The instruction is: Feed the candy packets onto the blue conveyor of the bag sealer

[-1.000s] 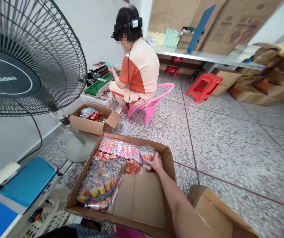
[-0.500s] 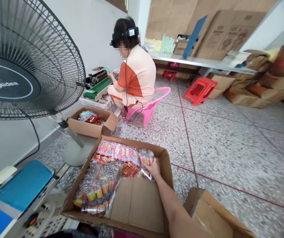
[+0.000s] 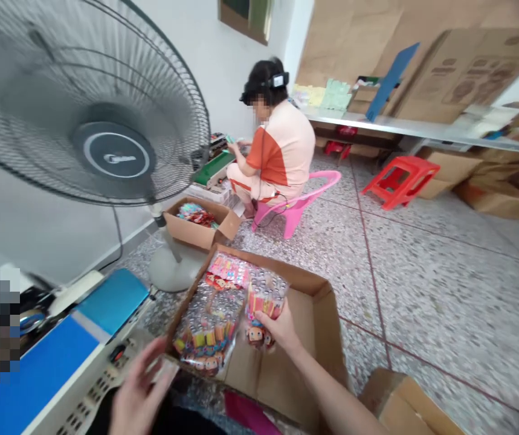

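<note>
My right hand [image 3: 280,329] is closed on a small stack of clear plastic packets [image 3: 266,296] with pink and yellow contents and cartoon heads at the bottom. It holds them over the shallow cardboard box [image 3: 327,326] in front of me. Similar packets [image 3: 207,332] lie in overlapping rows along the box's left side, and pink ones with red-haired figures [image 3: 227,270] are in the far left corner. My left hand [image 3: 144,383] is beside the box's near left corner, slightly blurred, fingers apart, with nothing visible in it.
A large fan [image 3: 118,151] stands at the left, above a blue conveyor belt [image 3: 46,374]. Beyond my box is another carton [image 3: 196,235] of packets. A person [image 3: 281,145] sits on a pink chair [image 3: 286,211] by a green belt. A red stool [image 3: 402,181] stands farther right.
My right hand has lifted the packets from the box's far right part and brought them toward me and its middle. My left hand has come into view. The camera has turned left.
</note>
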